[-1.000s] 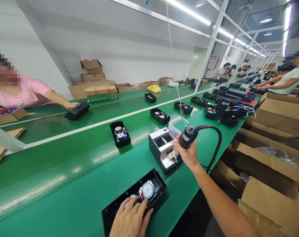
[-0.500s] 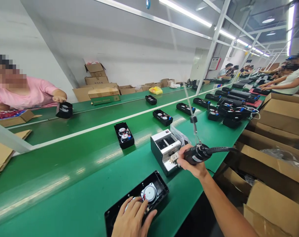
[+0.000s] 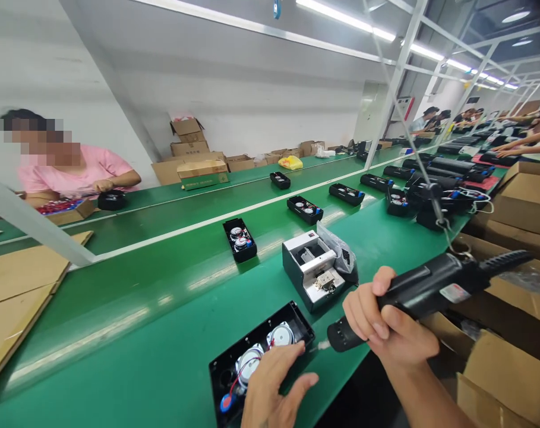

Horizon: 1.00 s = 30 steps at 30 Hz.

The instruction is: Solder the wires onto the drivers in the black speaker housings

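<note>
We're at the screwing step: right grip [image 3: 392, 315] closed round the electric screwdriver [image 3: 421, 291], left grip [image 3: 274, 380] open, resting on the black speaker case [image 3: 291, 318] on the green worktop [image 3: 118, 351]. Next calls for lining the bit [image 3: 323, 345] up inside the case.

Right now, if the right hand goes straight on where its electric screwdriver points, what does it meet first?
The electric screwdriver in the right hand likely meets the left hand first, near the black speaker housing; depth is unclear.
</note>
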Each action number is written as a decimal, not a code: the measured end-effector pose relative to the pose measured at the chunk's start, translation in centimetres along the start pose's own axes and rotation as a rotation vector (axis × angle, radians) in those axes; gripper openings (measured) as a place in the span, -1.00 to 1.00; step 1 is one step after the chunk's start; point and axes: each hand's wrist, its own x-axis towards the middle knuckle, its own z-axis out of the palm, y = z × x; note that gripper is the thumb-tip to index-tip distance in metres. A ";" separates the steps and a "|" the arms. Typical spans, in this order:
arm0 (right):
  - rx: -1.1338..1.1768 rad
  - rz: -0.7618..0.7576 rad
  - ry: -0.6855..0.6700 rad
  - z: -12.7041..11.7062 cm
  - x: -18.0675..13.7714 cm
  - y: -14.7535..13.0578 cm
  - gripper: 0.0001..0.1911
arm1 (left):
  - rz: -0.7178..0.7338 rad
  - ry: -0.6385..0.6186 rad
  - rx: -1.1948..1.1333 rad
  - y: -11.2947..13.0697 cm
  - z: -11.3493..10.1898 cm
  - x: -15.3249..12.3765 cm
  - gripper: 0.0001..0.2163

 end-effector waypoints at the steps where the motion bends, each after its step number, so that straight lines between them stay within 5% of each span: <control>1: 0.019 0.002 -0.005 0.4 -0.4 0.2 -0.89 | -0.003 0.009 -0.030 0.4 0.1 0.3 -0.71; 8: 0.076 0.010 0.033 1.6 -1.0 0.6 -0.89 | -0.131 -0.027 -0.281 0.0 0.0 -0.9 -0.86; 14: 0.118 -0.002 0.063 1.9 -0.8 0.5 -0.91 | -0.351 -0.057 -0.377 -0.2 0.3 -2.2 -0.80; 20: 0.122 -0.010 0.087 2.1 -0.6 0.6 -0.88 | -0.202 0.019 -0.457 0.0 0.0 -1.4 -0.86; 30: 0.093 -0.011 0.112 2.5 -0.5 0.5 -0.89 | -0.299 0.002 -0.683 -0.3 0.4 -1.7 -0.81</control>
